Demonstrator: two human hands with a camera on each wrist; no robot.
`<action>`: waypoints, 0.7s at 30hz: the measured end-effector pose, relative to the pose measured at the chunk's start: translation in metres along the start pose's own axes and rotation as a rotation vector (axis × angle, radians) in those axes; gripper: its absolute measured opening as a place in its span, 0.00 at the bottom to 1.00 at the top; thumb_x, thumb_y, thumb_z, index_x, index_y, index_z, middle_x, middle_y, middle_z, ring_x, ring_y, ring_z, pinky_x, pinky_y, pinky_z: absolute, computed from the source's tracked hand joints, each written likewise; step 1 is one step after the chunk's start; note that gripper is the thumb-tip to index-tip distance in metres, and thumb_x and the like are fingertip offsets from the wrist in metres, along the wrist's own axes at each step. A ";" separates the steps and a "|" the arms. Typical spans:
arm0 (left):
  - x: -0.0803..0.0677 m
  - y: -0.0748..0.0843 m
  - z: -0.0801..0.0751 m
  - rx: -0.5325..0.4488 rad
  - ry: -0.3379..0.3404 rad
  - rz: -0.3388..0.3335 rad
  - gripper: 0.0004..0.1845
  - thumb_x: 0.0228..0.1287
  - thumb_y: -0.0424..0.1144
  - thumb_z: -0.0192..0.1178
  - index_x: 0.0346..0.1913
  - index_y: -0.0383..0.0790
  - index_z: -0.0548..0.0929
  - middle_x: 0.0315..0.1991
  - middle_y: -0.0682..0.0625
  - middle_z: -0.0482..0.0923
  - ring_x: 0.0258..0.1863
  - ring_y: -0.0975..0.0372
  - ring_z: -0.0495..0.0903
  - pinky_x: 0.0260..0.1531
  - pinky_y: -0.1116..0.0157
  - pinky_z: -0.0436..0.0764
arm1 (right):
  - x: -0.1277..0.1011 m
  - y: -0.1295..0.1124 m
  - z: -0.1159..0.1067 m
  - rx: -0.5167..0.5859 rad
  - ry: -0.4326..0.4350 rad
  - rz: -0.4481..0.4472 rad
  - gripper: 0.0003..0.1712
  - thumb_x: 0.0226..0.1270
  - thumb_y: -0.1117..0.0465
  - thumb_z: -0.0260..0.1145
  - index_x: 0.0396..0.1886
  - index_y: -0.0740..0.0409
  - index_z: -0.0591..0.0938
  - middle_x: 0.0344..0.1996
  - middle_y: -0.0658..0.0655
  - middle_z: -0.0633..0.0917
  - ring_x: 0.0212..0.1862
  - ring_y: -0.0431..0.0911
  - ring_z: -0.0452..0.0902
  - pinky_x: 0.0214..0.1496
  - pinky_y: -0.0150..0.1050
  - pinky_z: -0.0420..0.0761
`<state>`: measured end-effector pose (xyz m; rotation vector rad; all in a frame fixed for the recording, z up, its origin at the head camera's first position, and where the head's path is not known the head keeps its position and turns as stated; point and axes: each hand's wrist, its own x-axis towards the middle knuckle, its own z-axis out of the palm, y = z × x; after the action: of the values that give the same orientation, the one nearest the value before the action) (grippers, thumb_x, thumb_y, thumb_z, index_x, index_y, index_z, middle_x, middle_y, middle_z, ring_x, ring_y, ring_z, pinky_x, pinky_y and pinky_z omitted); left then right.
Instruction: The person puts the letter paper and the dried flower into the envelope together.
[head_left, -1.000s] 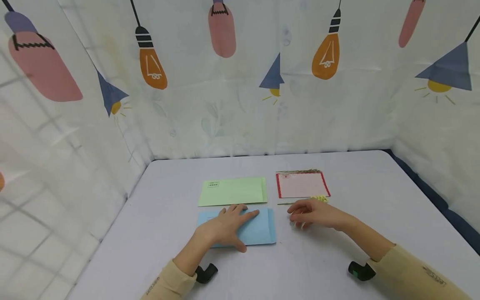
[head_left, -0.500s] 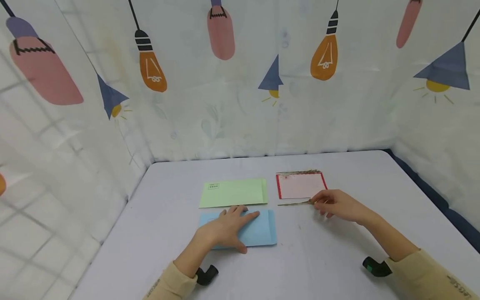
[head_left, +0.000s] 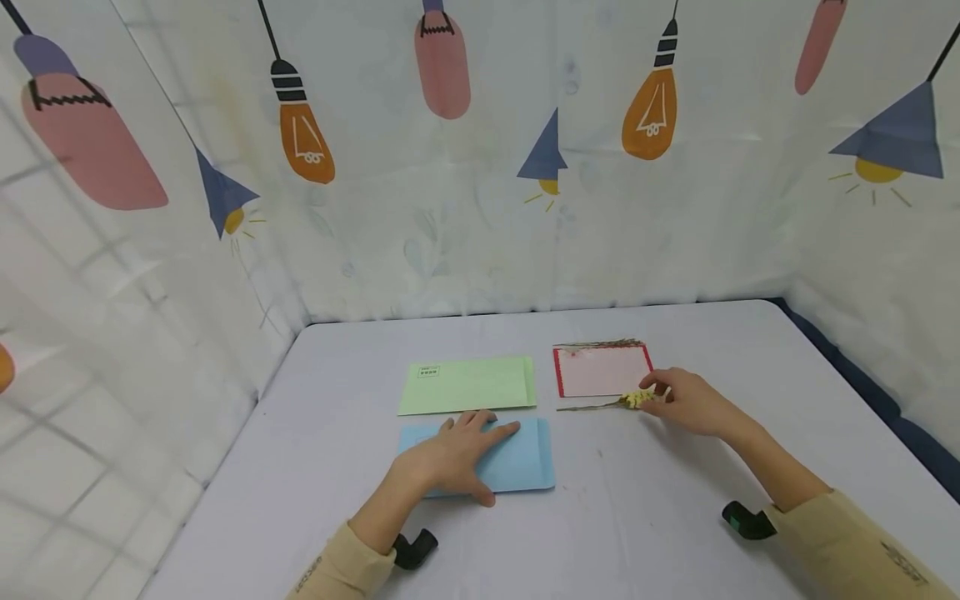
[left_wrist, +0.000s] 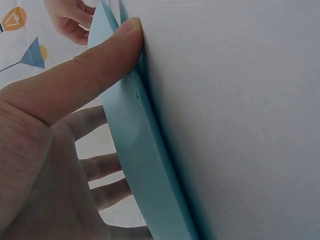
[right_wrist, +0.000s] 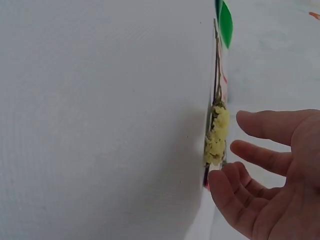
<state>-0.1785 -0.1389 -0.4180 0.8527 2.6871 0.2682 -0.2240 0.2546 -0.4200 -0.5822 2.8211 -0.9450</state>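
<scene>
My left hand point(head_left: 468, 450) lies flat on a blue envelope point(head_left: 521, 462) and presses it to the table. In the left wrist view the thumb point(left_wrist: 95, 65) sits on the blue envelope's point(left_wrist: 140, 165) edge with the fingers spread. A green envelope point(head_left: 468, 385) lies just beyond it. To the right is a pink card with a red border point(head_left: 603, 371). A dried sprig with yellow blossoms point(head_left: 637, 398) lies along the card's near edge. My right hand point(head_left: 675, 400) is at the blossoms, fingers loose. The right wrist view shows that hand point(right_wrist: 260, 165) open beside the sprig point(right_wrist: 216, 135), not gripping it.
A second thin sprig point(head_left: 600, 343) lies along the card's far edge. Curtains printed with lamps point(head_left: 480, 167) close off the pale table point(head_left: 675, 483) on three sides. A dark blue strip point(head_left: 862, 383) runs along the table's right edge.
My right hand moved from beside the blue envelope to the right and away from me, up to the yellow blossoms. My left hand stayed on the blue envelope.
</scene>
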 end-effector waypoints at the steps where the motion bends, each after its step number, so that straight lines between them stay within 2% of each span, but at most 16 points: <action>1: 0.000 0.000 0.000 -0.001 0.000 -0.002 0.55 0.51 0.54 0.81 0.81 0.59 0.61 0.75 0.47 0.58 0.74 0.51 0.58 0.69 0.41 0.62 | 0.001 0.001 0.000 -0.009 0.001 0.000 0.20 0.67 0.60 0.73 0.53 0.68 0.82 0.39 0.59 0.79 0.38 0.48 0.75 0.34 0.41 0.78; 5: 0.000 0.000 0.000 -0.007 0.001 -0.006 0.55 0.51 0.54 0.81 0.81 0.59 0.61 0.75 0.48 0.58 0.73 0.51 0.58 0.68 0.41 0.63 | 0.004 0.004 0.001 -0.028 -0.001 -0.007 0.20 0.67 0.61 0.73 0.54 0.68 0.82 0.41 0.63 0.78 0.37 0.49 0.74 0.34 0.41 0.78; 12: 0.001 0.000 0.000 -0.006 -0.003 0.000 0.55 0.51 0.54 0.81 0.81 0.58 0.61 0.75 0.47 0.58 0.74 0.50 0.57 0.69 0.41 0.62 | 0.008 0.004 0.004 -0.032 -0.028 0.004 0.14 0.65 0.65 0.73 0.48 0.65 0.84 0.38 0.57 0.79 0.37 0.48 0.74 0.36 0.41 0.78; 21: 0.001 0.001 0.000 -0.012 -0.008 -0.006 0.55 0.51 0.54 0.81 0.81 0.58 0.61 0.75 0.46 0.58 0.74 0.50 0.57 0.70 0.40 0.60 | 0.010 0.005 0.002 -0.033 -0.050 0.017 0.15 0.63 0.68 0.72 0.48 0.66 0.82 0.37 0.56 0.80 0.38 0.49 0.75 0.39 0.43 0.79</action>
<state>-0.1790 -0.1379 -0.4178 0.8409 2.6773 0.2792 -0.2343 0.2526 -0.4245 -0.5757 2.7982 -0.8700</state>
